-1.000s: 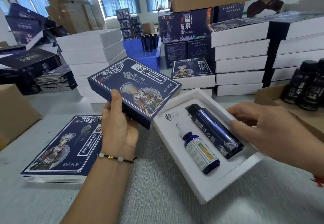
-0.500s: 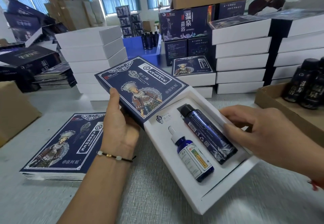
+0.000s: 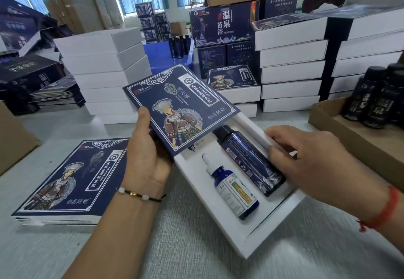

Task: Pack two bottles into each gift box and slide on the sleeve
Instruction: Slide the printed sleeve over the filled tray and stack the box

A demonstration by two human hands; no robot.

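A white gift box (image 3: 260, 233) lies open on the table and holds two bottles. One is a small blue dropper bottle (image 3: 234, 191). The other is a taller dark blue bottle (image 3: 251, 160) beside it on the right. My left hand (image 3: 148, 158) grips a dark blue printed sleeve (image 3: 181, 108) whose open end covers the far left end of the box. My right hand (image 3: 306, 156) holds the box's right wall, fingers against the rim and the tall bottle.
A stack of flat sleeves (image 3: 65, 182) lies at the left. White boxes (image 3: 102, 69) are piled behind, more white boxes (image 3: 290, 66) at the right. A cardboard tray (image 3: 349, 139) with several dark bottles (image 3: 376, 99) stands at the right. A cardboard box (image 3: 13, 139) sits far left.
My left hand has brought the sleeve down and right, from held clear of the box to over its far end. My right hand has stayed on the box's right side.
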